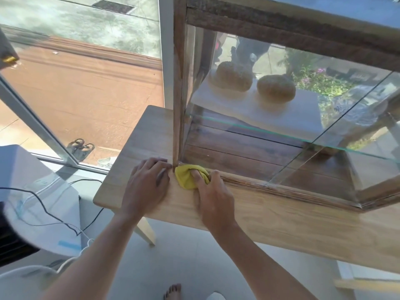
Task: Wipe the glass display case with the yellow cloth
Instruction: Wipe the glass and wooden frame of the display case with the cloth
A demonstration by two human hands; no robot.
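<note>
The glass display case [270,135] has a dark wooden frame and stands on a light wooden table [270,221]. A bunched yellow cloth [186,177] sits at the case's bottom left corner, against the wooden base rail. My right hand [213,198] presses the cloth down, fingers tucked into its folds. My left hand [147,182] lies flat on the table just left of the corner post, fingertips touching the post. Two round bread loaves [276,88] rest on a white board on the glass shelf inside.
A large window [86,83] runs left of the table, with sandals [81,148] outside on the ground. A white appliance [36,191] with black and white cables stands at lower left. My bare foot [173,291] shows on the pale floor under the table edge.
</note>
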